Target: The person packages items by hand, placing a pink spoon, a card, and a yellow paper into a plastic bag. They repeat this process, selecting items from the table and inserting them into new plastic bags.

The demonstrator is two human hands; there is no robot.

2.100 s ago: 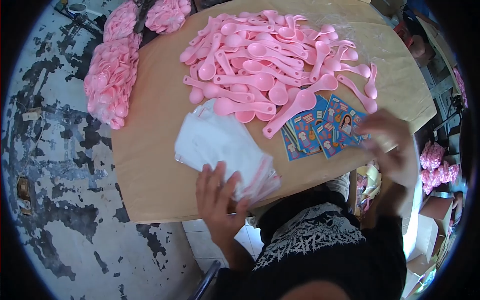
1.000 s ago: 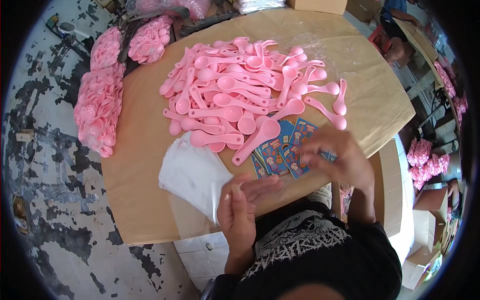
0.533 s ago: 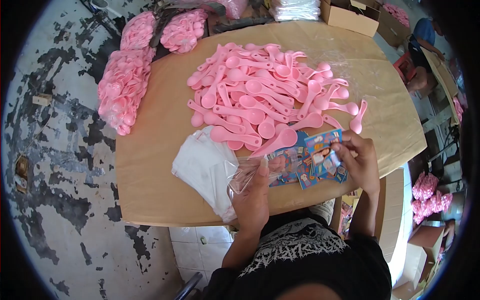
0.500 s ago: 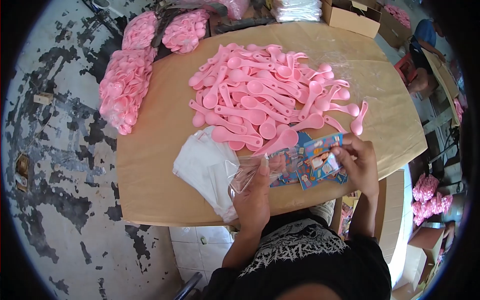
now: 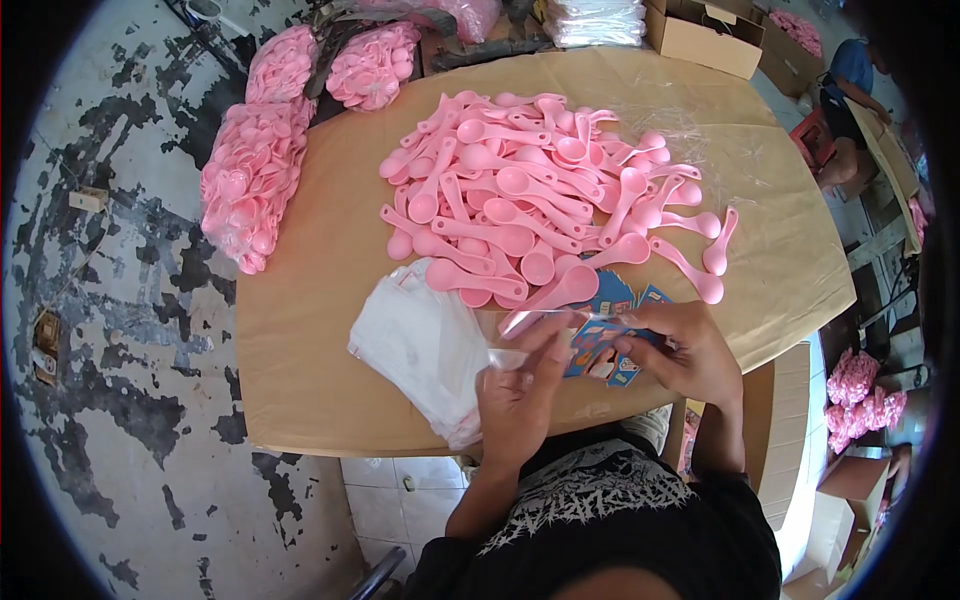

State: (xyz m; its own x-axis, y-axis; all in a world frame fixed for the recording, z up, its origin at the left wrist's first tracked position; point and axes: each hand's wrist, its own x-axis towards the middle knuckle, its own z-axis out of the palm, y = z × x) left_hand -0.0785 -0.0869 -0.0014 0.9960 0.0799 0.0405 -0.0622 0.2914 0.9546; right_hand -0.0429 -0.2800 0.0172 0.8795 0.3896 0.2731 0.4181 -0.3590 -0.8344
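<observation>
My left hand (image 5: 520, 400) is closed on a clear plastic bag (image 5: 545, 322), whose open end faces right. In my right hand (image 5: 690, 350) a small blue printed card (image 5: 598, 338) is pinched, its left part at or inside the bag's mouth; which of the two I cannot tell. More blue cards (image 5: 615, 292) lie under and behind the hands. Left of them is a fanned stack of white-looking clear bags (image 5: 415, 345). A large heap of pink spoons (image 5: 530, 185) lies just beyond, on the brown-covered table (image 5: 310, 350).
Bags full of pink spoons (image 5: 255, 180) stand at the table's back left. Behind the table are a stack of plastic packs (image 5: 596, 22) and a cardboard box (image 5: 705, 38). Another person (image 5: 850, 75) sits at the far right.
My right hand has moved left and down, bringing the card to the bag. My left hand has shifted slightly right. One pink spoon now lies further out at the heap's right edge.
</observation>
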